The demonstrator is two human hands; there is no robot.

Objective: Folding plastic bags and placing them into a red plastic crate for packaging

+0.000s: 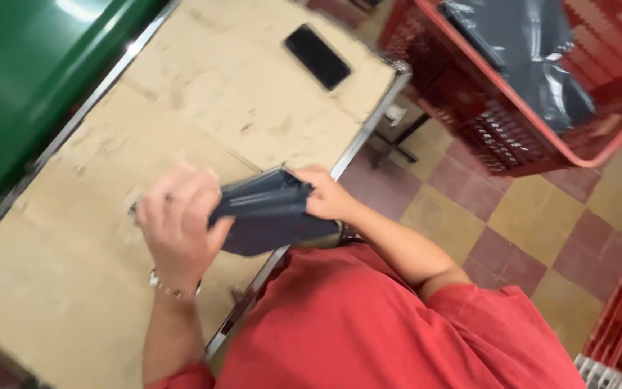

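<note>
Both hands hold a dark grey plastic mailer bag (pixel 271 212) just above the near right edge of a worn beige table (pixel 181 122). The left hand (pixel 178 223) wraps its fingers around the bag's left end; the right hand (pixel 329 196) pinches the right end beside the table's metal rim. A black phone (pixel 317 56) lies far off on open tabletop. To the right, a red basket (pixel 512 108) holding grey bags stands over checkered floor (pixel 534 216).
</note>
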